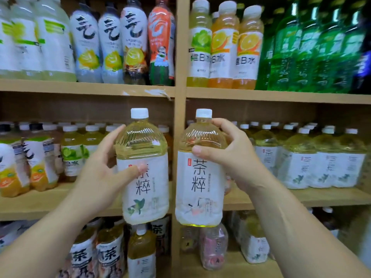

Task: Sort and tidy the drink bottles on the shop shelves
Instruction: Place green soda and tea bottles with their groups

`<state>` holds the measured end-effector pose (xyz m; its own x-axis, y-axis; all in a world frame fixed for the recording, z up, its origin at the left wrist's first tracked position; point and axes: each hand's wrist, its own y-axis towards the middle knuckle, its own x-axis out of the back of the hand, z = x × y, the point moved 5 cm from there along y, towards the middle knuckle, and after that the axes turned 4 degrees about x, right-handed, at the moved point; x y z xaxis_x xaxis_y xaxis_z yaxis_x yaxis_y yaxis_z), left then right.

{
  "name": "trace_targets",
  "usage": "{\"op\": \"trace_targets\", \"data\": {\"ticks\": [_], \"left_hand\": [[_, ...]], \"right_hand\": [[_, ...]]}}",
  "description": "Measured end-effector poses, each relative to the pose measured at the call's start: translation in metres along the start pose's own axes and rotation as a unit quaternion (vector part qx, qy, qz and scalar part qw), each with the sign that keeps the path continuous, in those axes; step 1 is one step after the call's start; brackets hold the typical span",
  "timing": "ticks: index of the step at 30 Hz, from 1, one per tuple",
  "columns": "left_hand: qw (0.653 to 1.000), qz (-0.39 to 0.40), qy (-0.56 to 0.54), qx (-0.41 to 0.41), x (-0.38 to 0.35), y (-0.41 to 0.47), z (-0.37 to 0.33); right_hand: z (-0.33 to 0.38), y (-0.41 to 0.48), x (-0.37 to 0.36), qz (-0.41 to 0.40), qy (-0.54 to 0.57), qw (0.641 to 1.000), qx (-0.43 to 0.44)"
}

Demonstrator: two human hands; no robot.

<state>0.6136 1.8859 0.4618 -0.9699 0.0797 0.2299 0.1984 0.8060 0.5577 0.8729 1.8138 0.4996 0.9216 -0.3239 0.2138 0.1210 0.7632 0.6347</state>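
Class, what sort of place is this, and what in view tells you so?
Probably a small shop's drinks section. Wooden shelves hold packed rows of bottled drinks grouped by kind: green bottles top right, orange-label bottles beside them, tea bottles middle right.

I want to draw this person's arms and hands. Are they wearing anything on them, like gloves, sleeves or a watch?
No. The left hand and right hand are bare: no gloves or rings show. Both forearms are bare too, with no sleeve or watch in view. The thumbnails look short and unpainted.
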Motion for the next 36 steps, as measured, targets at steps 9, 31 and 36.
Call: {"op": "trace_targets", "data": {"ticks": [9, 31, 36], "left_hand": [[0.999, 0.041, 0.003, -0.007, -0.131, -0.015, -0.034], [0.996, -0.042, 0.001, 0.079, -0.223, -0.012, -0.018], [0.996, -0.045, 0.032, 0.066, -0.222, -0.014, -0.014]], "right_hand": [[-0.065, -0.033, 0.146, -0.070, -0.093, 0.992, -0.040], [-0.171, 0.032, 0.203, 0.009, -0.087, 0.994, -0.064], [-0.182, 0.050, 0.216, 0.099, -0.222, 0.964, -0.104]]}}
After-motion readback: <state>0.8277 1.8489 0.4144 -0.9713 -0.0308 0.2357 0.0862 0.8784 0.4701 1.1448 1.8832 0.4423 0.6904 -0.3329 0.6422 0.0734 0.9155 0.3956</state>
